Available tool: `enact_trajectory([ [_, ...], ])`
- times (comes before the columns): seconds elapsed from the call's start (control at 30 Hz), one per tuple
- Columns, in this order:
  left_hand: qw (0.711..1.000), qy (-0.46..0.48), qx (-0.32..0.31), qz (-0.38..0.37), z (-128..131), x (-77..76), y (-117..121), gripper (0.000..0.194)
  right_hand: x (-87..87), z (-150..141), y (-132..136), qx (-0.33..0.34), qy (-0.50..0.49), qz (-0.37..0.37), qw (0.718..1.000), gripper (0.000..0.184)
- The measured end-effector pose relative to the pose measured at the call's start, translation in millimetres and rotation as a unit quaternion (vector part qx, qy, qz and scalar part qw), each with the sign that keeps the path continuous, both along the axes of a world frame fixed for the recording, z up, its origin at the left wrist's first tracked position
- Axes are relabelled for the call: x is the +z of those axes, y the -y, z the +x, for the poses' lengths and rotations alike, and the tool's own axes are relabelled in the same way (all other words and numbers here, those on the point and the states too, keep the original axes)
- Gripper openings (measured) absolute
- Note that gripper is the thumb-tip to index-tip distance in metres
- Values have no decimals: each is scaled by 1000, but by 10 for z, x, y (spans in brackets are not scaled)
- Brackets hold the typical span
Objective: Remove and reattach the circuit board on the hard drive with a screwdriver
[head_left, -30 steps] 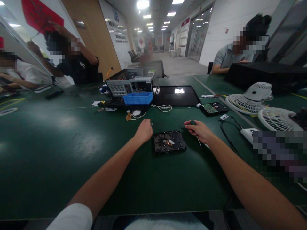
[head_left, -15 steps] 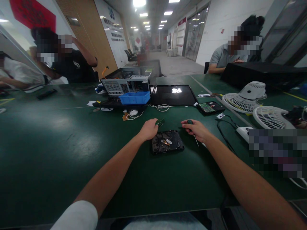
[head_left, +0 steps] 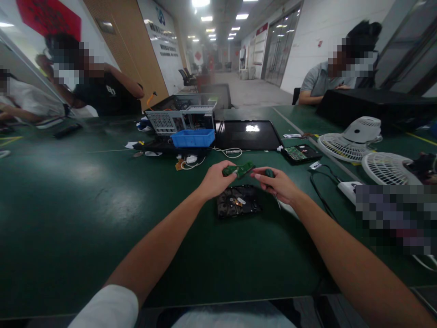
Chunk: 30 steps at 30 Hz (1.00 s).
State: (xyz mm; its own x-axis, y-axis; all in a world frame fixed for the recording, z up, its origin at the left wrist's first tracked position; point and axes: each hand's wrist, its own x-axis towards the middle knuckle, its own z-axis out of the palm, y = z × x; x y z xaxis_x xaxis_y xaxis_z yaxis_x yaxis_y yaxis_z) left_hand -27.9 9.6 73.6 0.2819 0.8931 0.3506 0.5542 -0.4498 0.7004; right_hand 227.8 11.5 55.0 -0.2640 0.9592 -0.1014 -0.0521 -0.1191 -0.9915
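Observation:
A green circuit board (head_left: pixel 243 170) is pinched between the thumb and fingers of my left hand (head_left: pixel 215 181), held over the far edge of a hard drive (head_left: pixel 228 203). The drive lies on the green table with its dark, board-less side up. My right hand (head_left: pixel 280 185) is closed around a screwdriver (head_left: pixel 270 173), whose dark green handle shows above the fingers and whose thin shaft points down toward me. The right fingertips are close to the board's right end; whether they touch it I cannot tell.
Beyond my hands stand an opened computer case (head_left: pixel 177 119), a blue bin (head_left: pixel 193 138) and a dark flat panel (head_left: pixel 250 135). Another hard drive (head_left: pixel 300 154), a white fan grille (head_left: pixel 341 145) and a power strip (head_left: pixel 347 187) are at the right. People sit across the table.
The circuit board has been turned so that its green face shows. My right hand with the screwdriver has moved slightly left, closer to the board.

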Motion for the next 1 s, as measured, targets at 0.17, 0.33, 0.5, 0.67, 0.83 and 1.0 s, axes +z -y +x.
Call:
enact_trajectory([
  [0.17,994,14,-77,-82,161,3,154,22,38,-18,67,40,-19,2,999,40],
  [0.33,987,-89,-123,-42,142,164,241,37,58,73,55,67,-11,-9,998,37],
  [0.5,946,-293,-137,-35,106,251,347,106,27,122,2,50,-2,-23,998,34],
  [0.67,909,-382,-158,-58,133,159,383,134,11,122,-27,27,12,-38,999,35],
  [0.83,903,-394,-158,-67,120,146,341,133,19,112,3,66,21,-39,997,58],
  [1.0,900,-401,-156,-71,34,145,276,129,-14,92,19,93,39,-40,994,57],
])
